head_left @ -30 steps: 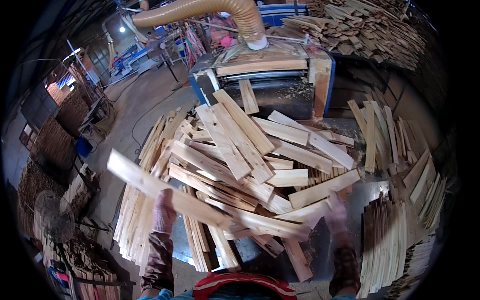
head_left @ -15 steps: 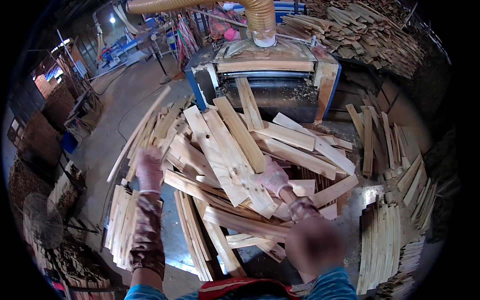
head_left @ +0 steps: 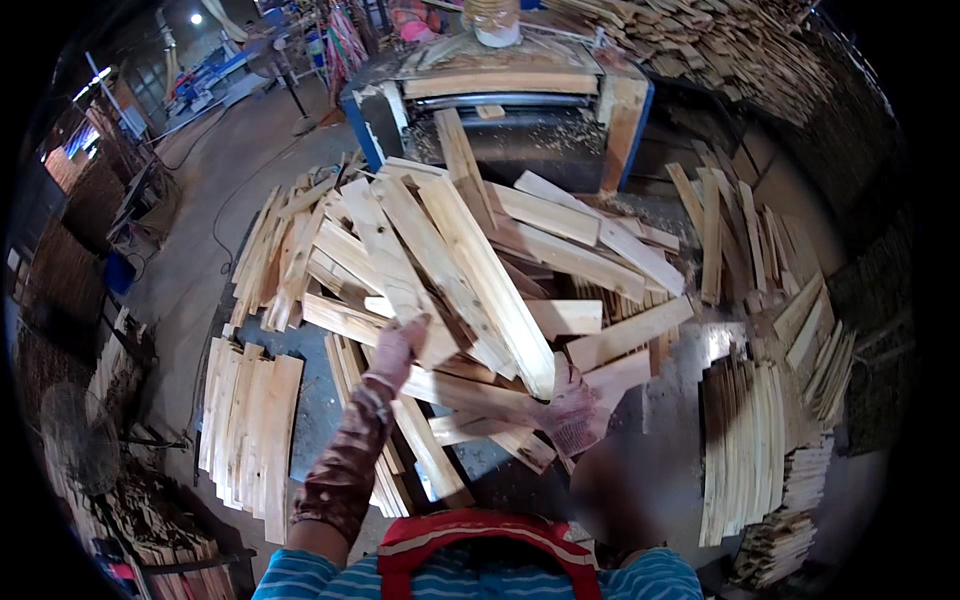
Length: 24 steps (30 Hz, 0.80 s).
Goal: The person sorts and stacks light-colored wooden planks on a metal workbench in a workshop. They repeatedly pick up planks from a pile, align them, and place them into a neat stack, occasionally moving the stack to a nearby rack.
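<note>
A loose heap of pale wooden planks lies crosswise in front of me. My left hand [head_left: 398, 352], gloved, is closed around the near end of a knotty plank [head_left: 388, 265] that slants away to the far left. Beside it, my right hand [head_left: 574, 412], in a whitish-pink glove, holds the near end of a long pale plank [head_left: 490, 285]; some of its fingers are hidden. Between these two lies another plank [head_left: 440, 255], which neither hand appears to hold. A further plank [head_left: 462, 160] leans toward the planer's outlet.
The planer [head_left: 500, 85] stands beyond the heap, a small wood piece [head_left: 490, 112] at its opening. Plank stacks sit at left [head_left: 250, 430] and right [head_left: 745, 450]. More boards [head_left: 720, 50] are piled at the back right. A caged fan [head_left: 80, 440] is at far left.
My left hand has moved right, from the heap's left side onto the knotty plank. My right hand has come nearer to me with the long plank. The long thin strip no longer sticks out at left.
</note>
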Each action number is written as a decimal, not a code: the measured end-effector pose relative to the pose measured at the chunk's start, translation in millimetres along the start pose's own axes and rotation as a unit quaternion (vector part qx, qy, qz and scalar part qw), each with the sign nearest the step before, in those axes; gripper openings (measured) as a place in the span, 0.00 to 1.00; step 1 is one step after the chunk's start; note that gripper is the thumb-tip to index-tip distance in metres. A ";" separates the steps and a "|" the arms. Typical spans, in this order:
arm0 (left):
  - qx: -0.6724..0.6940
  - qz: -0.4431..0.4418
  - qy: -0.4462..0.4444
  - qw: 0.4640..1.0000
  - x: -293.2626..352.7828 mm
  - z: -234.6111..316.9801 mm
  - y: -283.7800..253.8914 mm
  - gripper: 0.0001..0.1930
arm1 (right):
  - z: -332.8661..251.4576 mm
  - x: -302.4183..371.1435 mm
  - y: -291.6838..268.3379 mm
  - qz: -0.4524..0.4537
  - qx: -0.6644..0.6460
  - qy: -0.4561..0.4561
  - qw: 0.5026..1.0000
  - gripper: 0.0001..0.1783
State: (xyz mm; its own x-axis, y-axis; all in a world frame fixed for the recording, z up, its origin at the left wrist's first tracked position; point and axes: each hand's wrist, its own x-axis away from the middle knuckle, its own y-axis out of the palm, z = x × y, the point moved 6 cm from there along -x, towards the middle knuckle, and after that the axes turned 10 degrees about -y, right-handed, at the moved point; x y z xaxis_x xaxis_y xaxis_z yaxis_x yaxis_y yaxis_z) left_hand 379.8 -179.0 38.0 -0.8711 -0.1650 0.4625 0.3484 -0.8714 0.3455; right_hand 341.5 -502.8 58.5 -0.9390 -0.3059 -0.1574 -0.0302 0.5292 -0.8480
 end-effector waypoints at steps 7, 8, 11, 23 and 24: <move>0.023 0.046 0.078 0.996 117.3 20.2 -85.2 0.21 | 26.9 46.0 5.8 -0.003 0.124 0.008 0.992 0.45; 0.029 0.054 0.062 0.996 120.5 -1.4 -113.2 0.22 | 30.3 50.6 11.7 0.026 0.185 -0.023 0.982 0.43; 0.006 0.128 0.052 0.990 176.6 -31.0 -169.5 0.22 | 3.6 55.5 18.5 0.096 0.087 -0.167 0.977 0.35; 0.167 0.184 -0.152 0.957 240.5 -144.6 -234.2 0.24 | -85.4 142.6 234.8 -0.382 -0.113 0.061 0.915 0.40; 0.135 0.195 -0.182 0.954 239.8 -145.9 -239.6 0.26 | -81.1 144.5 248.6 -0.347 -0.132 0.069 0.926 0.42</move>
State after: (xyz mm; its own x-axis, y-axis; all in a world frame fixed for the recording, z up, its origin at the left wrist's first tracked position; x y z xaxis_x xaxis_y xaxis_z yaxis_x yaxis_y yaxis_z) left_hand 36.9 -77.1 -53.0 -0.4961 -0.2392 0.8346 0.7412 -0.6173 0.2637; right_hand 170.5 -351.3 -134.0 -0.6966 -0.5504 0.4602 -0.7080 0.4239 -0.5648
